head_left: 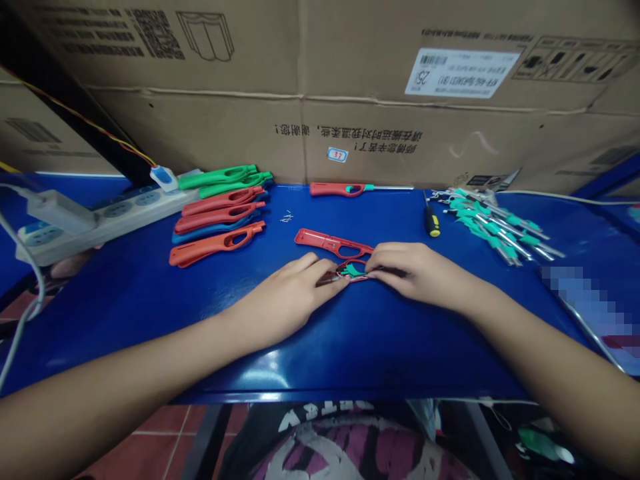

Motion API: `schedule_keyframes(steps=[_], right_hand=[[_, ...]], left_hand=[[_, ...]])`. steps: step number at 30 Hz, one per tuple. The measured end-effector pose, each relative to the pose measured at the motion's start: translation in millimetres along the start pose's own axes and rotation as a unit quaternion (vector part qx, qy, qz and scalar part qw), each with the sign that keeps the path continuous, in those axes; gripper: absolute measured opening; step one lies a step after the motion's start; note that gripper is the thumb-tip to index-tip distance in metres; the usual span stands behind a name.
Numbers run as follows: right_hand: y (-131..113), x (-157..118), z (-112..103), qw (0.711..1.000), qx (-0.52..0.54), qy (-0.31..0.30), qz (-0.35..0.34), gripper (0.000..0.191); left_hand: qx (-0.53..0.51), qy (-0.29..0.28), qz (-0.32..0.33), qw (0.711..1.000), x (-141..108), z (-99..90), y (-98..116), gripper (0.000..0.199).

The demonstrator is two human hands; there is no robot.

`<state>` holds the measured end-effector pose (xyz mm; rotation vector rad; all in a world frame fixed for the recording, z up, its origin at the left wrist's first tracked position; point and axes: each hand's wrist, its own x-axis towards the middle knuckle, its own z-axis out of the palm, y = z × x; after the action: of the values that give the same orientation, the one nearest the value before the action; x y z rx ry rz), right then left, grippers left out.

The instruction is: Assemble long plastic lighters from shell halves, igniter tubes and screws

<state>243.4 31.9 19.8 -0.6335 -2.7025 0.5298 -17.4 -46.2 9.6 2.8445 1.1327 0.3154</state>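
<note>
Red half-shell (314, 238) lies loose; before it, left grip (295, 288) and right grip (416, 267) pinch its uncovered mate (358, 261), teal part (353, 271) exposed. I'd call one lighter (330, 190) behind it finished; right of it, rods (495, 227) lie unhoused.

2 red shells (320, 240), 1 with green insert (353, 269)

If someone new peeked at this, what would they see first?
Probably the shiny blue table, with the left hand and right hand close together at a small green piece near the middle. Next, perhaps, the colourful row of handles on the left and the pile of silver-and-teal rods on the right.
</note>
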Motion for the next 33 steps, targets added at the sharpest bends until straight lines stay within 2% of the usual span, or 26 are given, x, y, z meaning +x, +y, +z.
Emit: schedule_keyframes(steps=[7,18,28,33], right_hand=[[-0.1,0.2,3.4,1.0,-0.022,0.0,-0.011,0.017],[-2.5,-0.8,1.9,1.0,-0.013,-0.009,0.002,0.019],[-0.9,0.6,3.2,1.0,0.017,-0.001,0.014,0.015],[-1.4,-0.4,3.6,1.0,0.008,0.006,0.014,0.015]], left_hand=[[0.008,0.0,0.002,1.0,1.3,2.8,-4.4,0.045],[-0.066,0.016,-0.019,0.998,3.4,5.1,-5.5,0.05],[-0.133,0.053,-0.023,0.989,4.4,6.5,-6.7,0.045],[-0.131,0.052,-0.02,0.99,4.7,6.5,-7.3,0.046]])
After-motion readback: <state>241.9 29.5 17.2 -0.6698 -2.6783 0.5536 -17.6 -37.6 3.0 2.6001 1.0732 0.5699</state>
